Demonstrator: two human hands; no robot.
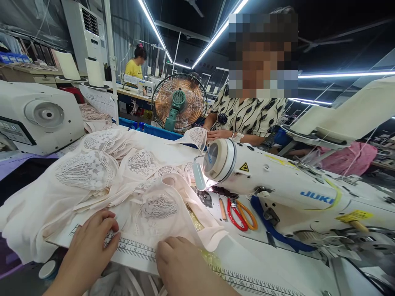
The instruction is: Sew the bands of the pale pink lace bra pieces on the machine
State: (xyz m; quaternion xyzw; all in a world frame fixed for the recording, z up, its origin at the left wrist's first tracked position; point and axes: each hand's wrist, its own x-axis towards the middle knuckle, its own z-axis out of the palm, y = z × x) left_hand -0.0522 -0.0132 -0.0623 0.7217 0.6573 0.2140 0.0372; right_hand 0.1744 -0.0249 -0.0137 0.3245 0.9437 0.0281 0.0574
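Cream lace bras lie in a pile on the sewing table, and one bra (160, 205) is spread nearest me with its strap looped toward the machine. My left hand (94, 238) rests at the table's front edge beside the fabric, its fingers bent and thumb apart, with nothing visible in its grasp. My right hand (180, 261) is closed at the lower edge of the near bra, fingers together and fingertips partly hidden. A printed measuring scale (135, 248) runs along the edge beneath both hands. The white sewing machine (247, 164) stands to the right, its lamp lit above the needle area.
Red-handled scissors (236, 216) and an orange-handled tool (248, 216) lie beside the machine bed. Another machine (40, 117) stands at left. Across the table, a person in a leaf-print shirt (247, 115) handles a lace piece (196, 137). A fan (179, 102) stands behind.
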